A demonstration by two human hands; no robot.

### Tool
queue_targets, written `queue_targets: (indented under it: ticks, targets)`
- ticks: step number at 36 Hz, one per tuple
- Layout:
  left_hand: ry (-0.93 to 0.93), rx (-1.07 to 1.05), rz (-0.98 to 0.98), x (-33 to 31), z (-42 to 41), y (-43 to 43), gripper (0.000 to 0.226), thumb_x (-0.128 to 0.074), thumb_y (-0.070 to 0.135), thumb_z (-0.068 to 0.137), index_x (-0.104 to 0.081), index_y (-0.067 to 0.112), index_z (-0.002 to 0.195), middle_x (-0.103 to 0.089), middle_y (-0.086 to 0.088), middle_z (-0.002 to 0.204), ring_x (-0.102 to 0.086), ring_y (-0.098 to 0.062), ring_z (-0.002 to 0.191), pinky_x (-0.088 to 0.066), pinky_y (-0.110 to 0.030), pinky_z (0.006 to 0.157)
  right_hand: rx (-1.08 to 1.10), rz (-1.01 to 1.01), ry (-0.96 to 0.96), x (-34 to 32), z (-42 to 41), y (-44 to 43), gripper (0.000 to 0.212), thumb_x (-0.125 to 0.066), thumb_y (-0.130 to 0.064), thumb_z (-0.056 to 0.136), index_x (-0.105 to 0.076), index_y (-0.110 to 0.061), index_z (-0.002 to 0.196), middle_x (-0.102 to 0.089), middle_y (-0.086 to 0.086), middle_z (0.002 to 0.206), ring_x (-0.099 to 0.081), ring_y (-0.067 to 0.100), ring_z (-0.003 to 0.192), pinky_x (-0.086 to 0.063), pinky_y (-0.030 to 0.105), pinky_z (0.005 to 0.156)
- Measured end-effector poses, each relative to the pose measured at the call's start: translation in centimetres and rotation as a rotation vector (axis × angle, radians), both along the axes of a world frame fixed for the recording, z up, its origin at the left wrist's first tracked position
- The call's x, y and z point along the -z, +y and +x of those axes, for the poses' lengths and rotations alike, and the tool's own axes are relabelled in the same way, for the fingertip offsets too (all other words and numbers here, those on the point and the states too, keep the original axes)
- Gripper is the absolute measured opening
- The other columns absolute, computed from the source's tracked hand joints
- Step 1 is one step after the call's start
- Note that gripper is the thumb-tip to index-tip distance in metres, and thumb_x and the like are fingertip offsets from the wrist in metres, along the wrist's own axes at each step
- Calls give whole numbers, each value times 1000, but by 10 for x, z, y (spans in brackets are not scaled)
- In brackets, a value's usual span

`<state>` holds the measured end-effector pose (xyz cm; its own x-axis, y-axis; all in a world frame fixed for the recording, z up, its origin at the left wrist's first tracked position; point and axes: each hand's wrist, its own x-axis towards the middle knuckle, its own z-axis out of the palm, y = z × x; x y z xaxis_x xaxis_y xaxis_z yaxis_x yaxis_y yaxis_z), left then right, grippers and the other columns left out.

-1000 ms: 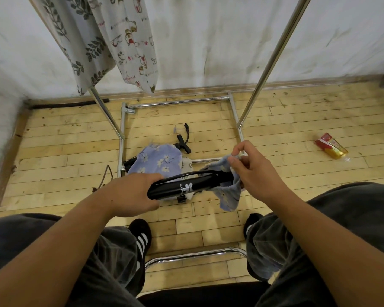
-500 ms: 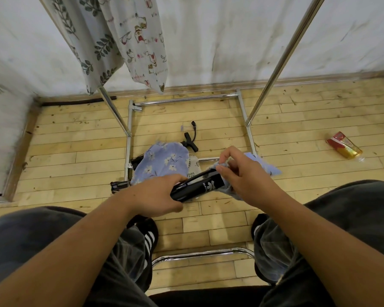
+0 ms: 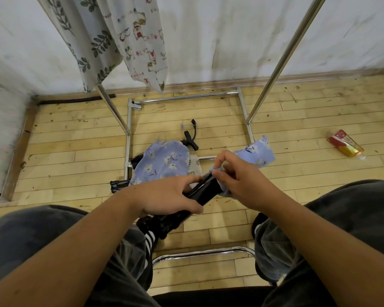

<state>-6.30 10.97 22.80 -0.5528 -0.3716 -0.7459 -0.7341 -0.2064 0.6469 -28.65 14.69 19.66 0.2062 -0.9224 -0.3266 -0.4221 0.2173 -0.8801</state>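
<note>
While the left grip (image 3: pixel 164 196) clenches round the black tube (image 3: pixel 205 191), held above the floor between the knees, the tube has swung from crosswise to pointing away, its logo turned out of sight; the right grip (image 3: pixel 237 178) pinches the blue floral cloth (image 3: pixel 256 151) at the tube's far end, its tail now flung rightward, so the cloth seems to be getting worked over the tube

Wooden floor (image 3: pixel 75 134), floral cloth (image 3: pixel 162 161), red packet (image 3: pixel 345 146)

Grey trousers (image 3: pixel 27 235), black white-striped shoes (image 3: pixel 150 239)
</note>
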Motion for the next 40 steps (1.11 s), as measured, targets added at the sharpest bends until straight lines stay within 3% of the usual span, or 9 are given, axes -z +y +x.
queue_targets:
  ticks: [4,6,9,13,18,21,24,32,40]
  targets:
    - [-5,-42,19,2,1,-3,86,-73,36,94,-18,43,159,-73,2,120,-74,-20,100,-59,-39,95,-45,-71,40,-2,1,0,6,-55,-29,106,-52,-28,101,-62,9,74,-56,11,61,-55,28,57]
    - [-13,-89,46,6,3,-4,98,-74,40,92,-5,45,161,-71,2,123,-75,-19,100,-58,-41,97,-65,-89,35,-5,3,0,7,-54,-29,106,-50,-30,100,-62,9,73,-55,13,61,-55,34,58]
    - [-45,-160,60,12,3,-5,104,-76,46,88,-1,47,160,-66,2,132,-71,-18,108,-55,-38,100,-97,-97,3,-9,6,1,7,-54,-30,106,-50,-31,101,-61,19,76,-57,36,70,-53,53,67]
    - [-111,-214,55,18,4,-7,111,-77,59,78,-4,49,161,-51,-3,151,-56,-22,129,-43,-41,113,-121,-86,-22,-10,9,1,5,-54,-32,105,-50,-32,102,-61,19,75,-54,42,72,-52,57,67]
    - [-185,-230,7,13,3,-8,95,-70,59,87,-17,36,163,-31,-2,165,-39,-25,145,-37,-35,112,-99,-69,-72,-11,7,1,5,-54,-29,106,-51,-28,103,-57,9,67,-46,19,58,-43,35,56]
    - [-216,-249,48,16,4,-10,63,-71,58,88,-52,25,138,-57,-3,140,-64,-22,117,-53,-36,100,-77,-47,-127,-14,7,0,4,-53,-25,107,-51,-25,104,-50,4,62,-42,15,56,-39,29,53]
    - [-198,-298,100,20,6,-10,51,-73,56,85,-67,19,120,-73,-12,114,-75,-30,100,-60,-47,95,-54,-25,-196,-19,7,-1,3,-52,-16,107,-51,-17,105,-52,-4,60,-45,7,54,-41,19,51]
    - [-306,-311,59,24,10,-8,51,-62,62,94,-70,15,109,-75,-9,94,-73,-19,73,-55,-28,63,-43,-5,-211,-20,10,-1,9,-52,-18,107,-54,-25,101,-59,3,69,-50,19,63,-44,27,55]
    - [-511,-14,-201,26,14,-14,47,-51,62,99,-60,17,102,-63,-6,92,-61,-19,77,-45,-26,61,36,9,-222,-20,11,-3,3,-53,-17,107,-54,-16,103,-61,22,79,-57,30,67,-58,29,62]
